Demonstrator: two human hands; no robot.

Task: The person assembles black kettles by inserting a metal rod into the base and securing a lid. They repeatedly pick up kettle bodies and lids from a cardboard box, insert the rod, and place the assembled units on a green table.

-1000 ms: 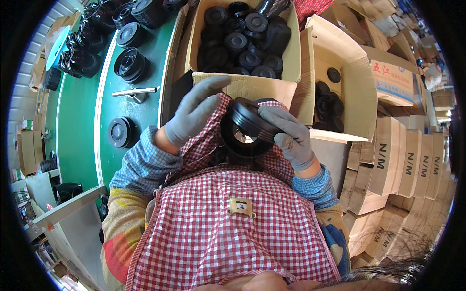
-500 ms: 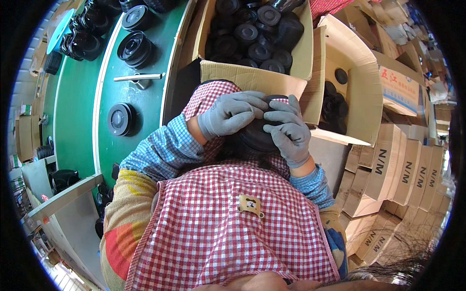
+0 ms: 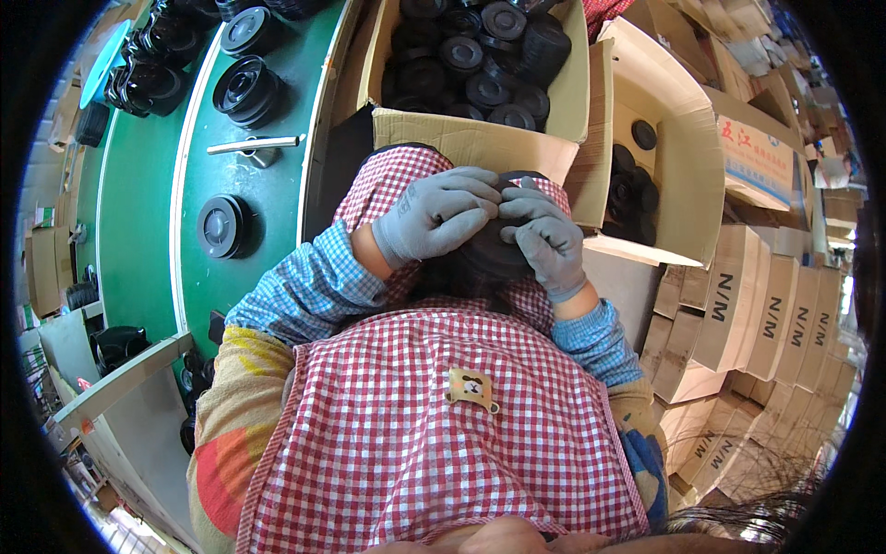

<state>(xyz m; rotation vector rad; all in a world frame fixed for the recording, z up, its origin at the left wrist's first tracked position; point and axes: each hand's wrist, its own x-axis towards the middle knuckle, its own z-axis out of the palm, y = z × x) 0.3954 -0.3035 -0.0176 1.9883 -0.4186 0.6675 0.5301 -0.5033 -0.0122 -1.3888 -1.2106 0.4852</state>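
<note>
Both my hands wear grey gloves and meet over my lap, against a black round plastic part (image 3: 494, 251). My left hand (image 3: 437, 218) comes from the left with its fingers bent over the far edge of that part. From the other side my right hand (image 3: 546, 242) pinches the same edge, thumb and fingers drawn together. The fingertips nearly touch each other. Much of the part lies in shadow and behind the gloves, so its exact kind cannot be made out.
Ahead stands an open carton (image 3: 480, 134) full of black round parts. A second open carton (image 3: 678, 217) on the right holds several more. On the green bench (image 3: 143, 217) at left are a black disc stack (image 3: 223, 226), a metal tube piece (image 3: 257, 146) and other black parts. Closed cartons (image 3: 729, 300) are piled at right.
My right hand has shifted slightly and its fingers sit closer to the left hand's. Both hands keep hold of the black part. The whole view has tilted a little.
</note>
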